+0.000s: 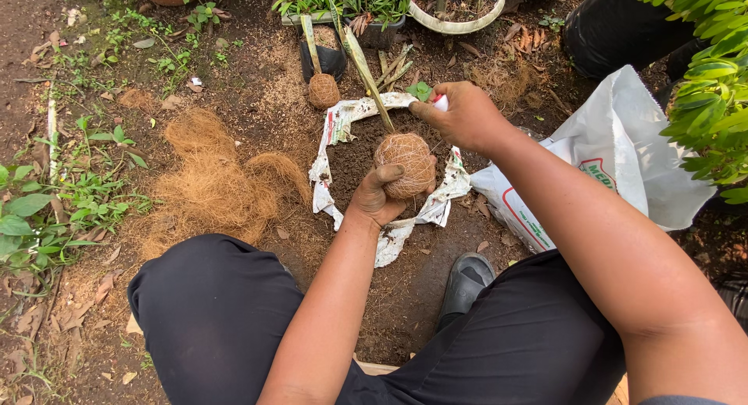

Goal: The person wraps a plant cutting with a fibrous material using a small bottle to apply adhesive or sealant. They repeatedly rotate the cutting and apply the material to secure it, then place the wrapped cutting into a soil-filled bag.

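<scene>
Round brown fibre-wrapped ball (404, 165) sits gripped in your left hand (375, 198). Your right hand (461, 115) clenches a small white spool (440, 103); you're winding thread, so keep it taut.

Bare soil ground (257, 93) under coir heap (210, 183), sack (623, 148).

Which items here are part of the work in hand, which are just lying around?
In use: left hand gripping the fibre-wrapped ball; right hand holding a small white and red item; soil pile on the opened sack.

Lying about: loose coconut fibre, second wrapped ball, white plastic bag, white pot, sandal.
</scene>
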